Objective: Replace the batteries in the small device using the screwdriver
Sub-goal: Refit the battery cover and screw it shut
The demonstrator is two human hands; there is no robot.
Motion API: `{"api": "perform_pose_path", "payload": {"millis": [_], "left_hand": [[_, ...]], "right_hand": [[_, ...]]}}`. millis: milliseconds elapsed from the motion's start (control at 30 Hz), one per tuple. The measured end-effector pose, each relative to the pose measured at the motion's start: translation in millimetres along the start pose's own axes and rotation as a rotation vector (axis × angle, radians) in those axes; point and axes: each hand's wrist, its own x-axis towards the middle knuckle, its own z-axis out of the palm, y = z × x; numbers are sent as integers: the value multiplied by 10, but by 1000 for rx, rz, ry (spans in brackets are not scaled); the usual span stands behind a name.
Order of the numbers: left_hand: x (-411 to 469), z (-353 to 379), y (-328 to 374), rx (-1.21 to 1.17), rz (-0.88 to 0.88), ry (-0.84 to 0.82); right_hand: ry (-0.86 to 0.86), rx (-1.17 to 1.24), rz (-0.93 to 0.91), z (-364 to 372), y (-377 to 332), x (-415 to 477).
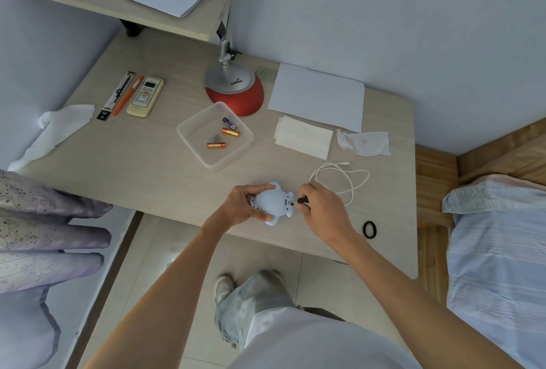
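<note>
The left hand point(246, 204) grasps the small device point(273, 202), a pale blue rounded toy, with fingers over its far side and the thumb on its near side. The device lies near the front edge of the table point(141, 158), roughly at mid-width. The right hand point(317, 206) pinches the dark handle of the screwdriver point(302, 200); the tip points left and meets the right end of the device.

Just behind the right hand a white cable point(344, 175) lies in a loose loop. A black ring point(369, 229) rests near the front right corner. Toward the table's middle stands a clear plastic tray point(189, 135) holding three batteries point(230, 132): one blue, two orange. Behind the tray sits a lamp point(235, 87) with a red base. Right of the tray lie a folded tissue point(302, 136), a crumpled tissue point(365, 142) and a paper sheet point(317, 96). Near the back left corner lie a remote control point(145, 96), an orange pen point(127, 96) and a packaged pen point(116, 95).
</note>
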Motion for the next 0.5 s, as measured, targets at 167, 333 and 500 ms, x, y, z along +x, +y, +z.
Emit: {"api": "perform_pose_path", "payload": {"millis": [167, 333, 500], "left_hand": [[6, 0, -25, 2, 4, 2], [8, 8, -17, 13, 26, 1], [8, 2, -34, 10, 19, 0]], "right_hand": [[-12, 34, -7, -34, -10, -38], [-74, -152, 77, -49, -23, 15], [-113, -144, -32, -83, -82, 77]]}}
